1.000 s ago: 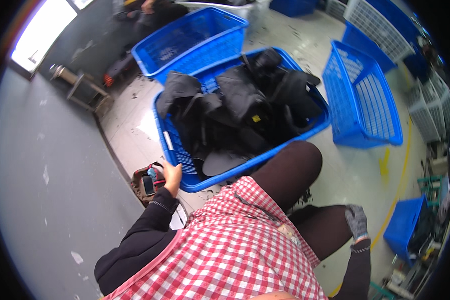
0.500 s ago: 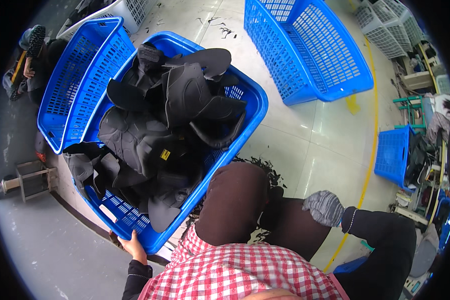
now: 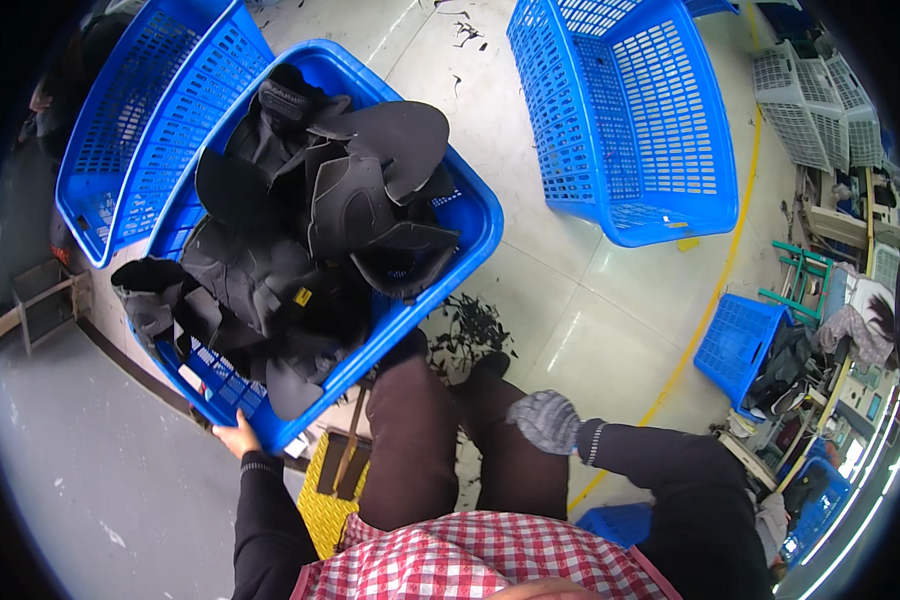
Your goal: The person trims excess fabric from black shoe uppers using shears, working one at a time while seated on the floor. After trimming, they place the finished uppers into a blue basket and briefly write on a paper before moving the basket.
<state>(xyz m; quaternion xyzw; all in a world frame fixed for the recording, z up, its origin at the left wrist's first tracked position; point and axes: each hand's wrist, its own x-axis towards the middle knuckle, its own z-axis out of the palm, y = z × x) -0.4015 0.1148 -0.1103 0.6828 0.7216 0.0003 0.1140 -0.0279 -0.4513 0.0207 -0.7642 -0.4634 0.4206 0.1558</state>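
A blue plastic basket (image 3: 485, 235) with slotted walls stands in front of me, heaped with black molded padded pieces (image 3: 355, 205), some curved and stitched. One bears a small yellow label. My bare left hand (image 3: 238, 435) is closed on the basket's near left corner, the thumb over the rim and the other fingers mostly hidden below. In a grey knitted glove, my right hand (image 3: 545, 420) rests on my right thigh, holding nothing visible; its fingers lie along the dark trousers.
Another blue basket (image 3: 620, 240) stands at the far right, and nested blue ones (image 3: 135, 215) are at the left. Black scraps (image 3: 475, 330) litter the floor near my feet. A yellow textured plate (image 3: 320, 500) lies by my left leg. Along the right is a cluttered bench (image 3: 820, 400).
I have straightened up, my legs now extending below the basket. My left hand still grips the corner, and my gloved right hand remains on my leg. The view has shifted.
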